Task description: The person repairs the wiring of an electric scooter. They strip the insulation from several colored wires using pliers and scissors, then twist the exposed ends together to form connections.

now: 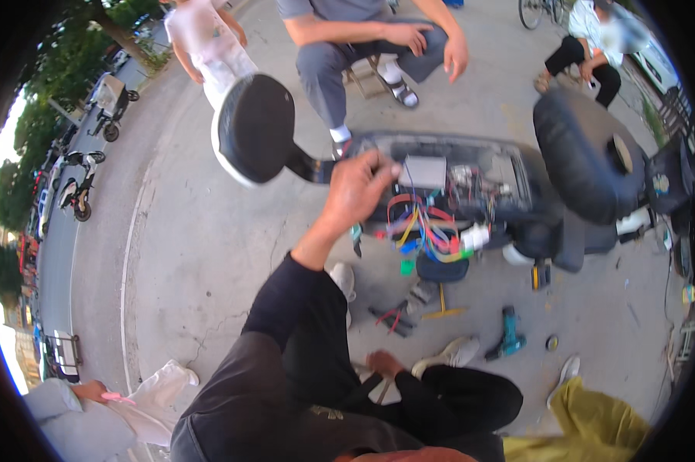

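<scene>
Head view: our left hand, fingers curled, is at the left end of the scooter's open compartment, beside a pale box; we cannot tell whether it grips anything. Coloured wires spill over the near edge. Our right hand is well apart, grip unclear.

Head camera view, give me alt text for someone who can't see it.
The person's left hand reaches to an opened scooter body, beside a tangle of coloured wires. A teal drill and red-handled pliers lie on the pavement, and someone in grey sits opposite.
</scene>
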The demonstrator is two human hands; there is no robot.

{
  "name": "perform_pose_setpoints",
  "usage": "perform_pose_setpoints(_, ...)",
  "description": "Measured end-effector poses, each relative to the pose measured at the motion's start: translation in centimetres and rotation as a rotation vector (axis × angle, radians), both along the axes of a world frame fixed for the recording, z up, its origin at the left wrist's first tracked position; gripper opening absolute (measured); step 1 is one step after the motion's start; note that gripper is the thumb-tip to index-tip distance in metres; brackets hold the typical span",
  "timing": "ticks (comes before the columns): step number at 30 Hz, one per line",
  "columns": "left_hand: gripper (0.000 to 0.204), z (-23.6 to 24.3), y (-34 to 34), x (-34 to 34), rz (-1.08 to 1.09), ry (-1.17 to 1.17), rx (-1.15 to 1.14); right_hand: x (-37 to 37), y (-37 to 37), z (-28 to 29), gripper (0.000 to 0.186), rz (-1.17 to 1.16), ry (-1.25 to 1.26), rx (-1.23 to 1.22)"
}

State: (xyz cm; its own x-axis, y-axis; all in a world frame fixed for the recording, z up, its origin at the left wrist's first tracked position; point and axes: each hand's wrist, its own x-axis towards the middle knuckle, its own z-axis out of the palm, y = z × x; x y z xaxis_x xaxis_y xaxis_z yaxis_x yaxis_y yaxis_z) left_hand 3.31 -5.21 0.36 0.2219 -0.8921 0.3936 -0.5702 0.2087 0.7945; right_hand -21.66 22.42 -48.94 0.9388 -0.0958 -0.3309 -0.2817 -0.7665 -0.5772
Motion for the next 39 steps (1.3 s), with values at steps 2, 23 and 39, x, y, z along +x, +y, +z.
perform_pose_setpoints(2, 0.028, -0.2, -0.1, 0.8, 0.021, -0.003, 0.033, -0.8, -4.4, 5.0, 0.049, -0.711, 0.130, 0.283)
perform_pose_setpoints(23, 0.044, -1.0, 0.4, 1.3, 0.050, -0.181, -0.072, 0.3, -26.0, 51.4, 0.028, -1.236, -1.296, -0.409)
perform_pose_setpoints(39, 0.018, -2.4, 3.1, 0.0, -0.116, 0.308, -0.376, 3.6, -20.8, 48.9, 0.032, -1.052, -0.972, -0.870)
